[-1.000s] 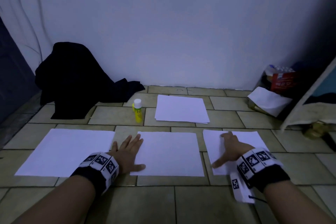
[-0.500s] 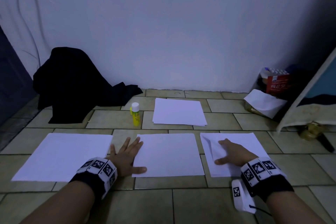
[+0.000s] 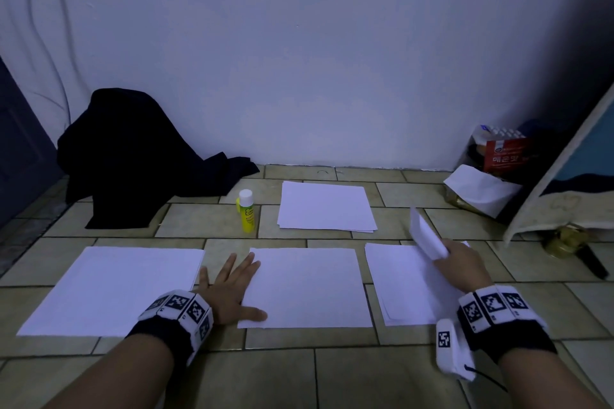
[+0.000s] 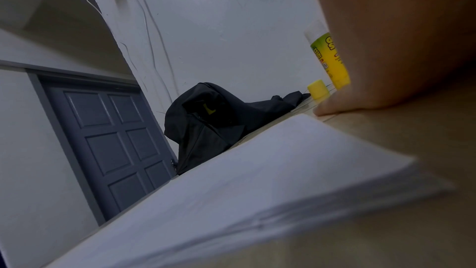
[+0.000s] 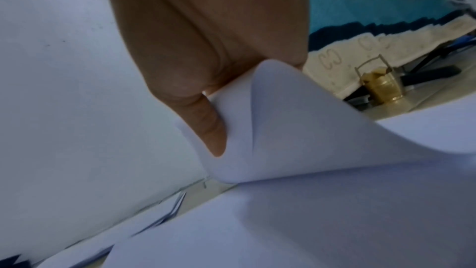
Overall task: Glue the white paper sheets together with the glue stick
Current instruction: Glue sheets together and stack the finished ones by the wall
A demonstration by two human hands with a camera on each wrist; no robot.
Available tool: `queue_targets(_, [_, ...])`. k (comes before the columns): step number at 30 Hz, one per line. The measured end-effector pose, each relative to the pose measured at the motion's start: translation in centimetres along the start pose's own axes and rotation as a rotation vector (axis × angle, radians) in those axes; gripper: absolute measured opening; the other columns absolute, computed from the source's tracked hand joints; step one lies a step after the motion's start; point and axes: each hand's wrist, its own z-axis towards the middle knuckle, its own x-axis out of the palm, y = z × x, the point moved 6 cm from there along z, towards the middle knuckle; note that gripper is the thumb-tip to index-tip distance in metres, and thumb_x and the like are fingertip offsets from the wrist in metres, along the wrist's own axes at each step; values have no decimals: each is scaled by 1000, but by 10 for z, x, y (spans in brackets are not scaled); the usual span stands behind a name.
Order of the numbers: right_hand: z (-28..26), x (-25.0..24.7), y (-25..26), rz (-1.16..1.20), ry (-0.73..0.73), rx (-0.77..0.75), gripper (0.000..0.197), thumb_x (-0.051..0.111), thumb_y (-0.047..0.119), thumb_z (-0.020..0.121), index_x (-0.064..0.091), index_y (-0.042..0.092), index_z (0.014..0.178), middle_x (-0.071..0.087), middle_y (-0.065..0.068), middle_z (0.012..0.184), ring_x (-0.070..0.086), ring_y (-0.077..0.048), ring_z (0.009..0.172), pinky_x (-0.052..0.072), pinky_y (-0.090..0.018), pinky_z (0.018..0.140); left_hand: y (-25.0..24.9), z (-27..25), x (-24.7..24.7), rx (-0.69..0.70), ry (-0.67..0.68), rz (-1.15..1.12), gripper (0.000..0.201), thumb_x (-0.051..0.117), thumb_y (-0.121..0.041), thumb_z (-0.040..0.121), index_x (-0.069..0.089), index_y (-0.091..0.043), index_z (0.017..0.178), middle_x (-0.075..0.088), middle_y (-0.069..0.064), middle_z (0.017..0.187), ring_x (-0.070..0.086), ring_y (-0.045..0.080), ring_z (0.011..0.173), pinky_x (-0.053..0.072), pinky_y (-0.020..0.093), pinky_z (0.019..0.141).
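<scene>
Tiled floor (image 3: 349, 375) under a pale wall (image 3: 332, 60), and you've got paper laid out in a row. Your left hand (image 3: 229, 289) lies flat, fingers spread and released, its thumb side on the left edge of the middle sheet (image 3: 309, 289), with another sheet (image 3: 113, 289) just to its left. Your right hand (image 3: 461, 266) has its grip pinched on the top sheet (image 3: 425, 236) of the right-hand stack (image 3: 405, 289), far corner peeled up and curling off the pile. The right wrist view shows what the head view can't: the thumb (image 5: 206, 121) pressed into the curl of that top sheet (image 5: 296, 133). The glue stick (image 3: 246, 211) stands upright, capped, behind the row, just left of the far stack (image 3: 325, 206), well apart from both hands. The left wrist view adds a small yellow cap-like piece (image 4: 318, 88) beside the glue stick (image 4: 331, 60), plus a grey panelled door (image 4: 108, 140) left of the dark cloth heap (image 4: 213, 125).
</scene>
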Motion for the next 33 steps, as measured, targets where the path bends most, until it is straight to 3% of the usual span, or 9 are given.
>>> queue_targets(2, [1, -14, -4, 31, -72, -1, 29, 50, -1, 86, 63, 2, 112, 64, -17, 98, 56, -30, 91, 33, -26, 72, 0, 0, 0, 23, 30, -1, 146, 27, -105, 36, -20, -27, 150, -32, -9, 154, -29, 18, 143, -15, 60, 111])
queue_targets(4, [-1, -27, -7, 61, -144, 7, 31, 52, -1, 85, 62, 3, 114, 57, -11, 88, 52, -27, 82, 36, -28, 71, 0, 1, 0, 44, 34, 17, 166, 8, -105, 7, -21, -28, 150, -33, -10, 154, -30, 19, 143, -15, 60, 110])
queue_targets(8, [-12, -45, 3, 102, -240, -33, 28, 56, -1, 85, 62, 1, 113, 60, -12, 88, 49, -26, 78, 34, -28, 67, 1, 1, 2, 43, 34, 27, 154, 20, -106, 25, -21, -27, 150, -33, -8, 154, -30, 19, 142, -14, 62, 111])
queue_targets(10, [-22, -45, 18, 129, -220, -96, 27, 59, 2, 84, 62, 3, 111, 65, -17, 96, 50, -25, 79, 33, -29, 66, 1, 3, 2, 45, 30, 24, 163, 11, -106, 11, -21, -27, 150, -34, -8, 154, -30, 19, 142, -15, 61, 110])
queue_targets(13, [-44, -29, 54, 206, -118, -185, 39, 62, 7, 86, 56, 8, 125, 62, -14, 114, 51, -22, 91, 32, -27, 71, 1, 4, 3, 46, 24, 39, 168, 4, -103, 2, -22, -27, 150, -34, -9, 154, -31, 19, 142, -15, 61, 110])
queue_targets(18, [-78, 31, 128, 255, 152, -335, 56, 55, 13, 92, 34, 18, 144, 51, -8, 137, 50, -23, 120, 33, -20, 77, 0, 2, 2, 38, 33, 38, 154, 15, -106, 23, -22, -27, 150, -35, -10, 153, -31, 19, 142, -13, 62, 110])
queue_targets(22, [-86, 80, 165, 228, 308, -338, 57, 46, 12, 94, 25, 16, 147, 48, -14, 137, 49, -27, 121, 38, -24, 86, -2, 1, 1, 35, 31, 42, 167, 2, -104, 3, -23, -28, 150, -35, -11, 153, -32, 19, 142, -14, 62, 110])
queue_targets(29, [-93, 114, 192, 211, 376, -306, 47, 41, 5, 94, 30, 5, 139, 48, -18, 133, 47, -30, 121, 38, -26, 89, -2, 0, 1, 20, 1, 43, 166, -1, -103, 3, -22, -28, 150, -33, -10, 154, -30, 19, 143, -12, 61, 111])
queue_targets(33, [-95, 120, 195, 226, 371, -274, 47, 41, 5, 92, 32, 7, 138, 49, -16, 131, 47, -30, 121, 43, -37, 97, -1, 1, 2, 24, 9, 41, 166, 1, -104, 4, -22, -28, 150, -34, -11, 154, -30, 18, 143, -12, 61, 111])
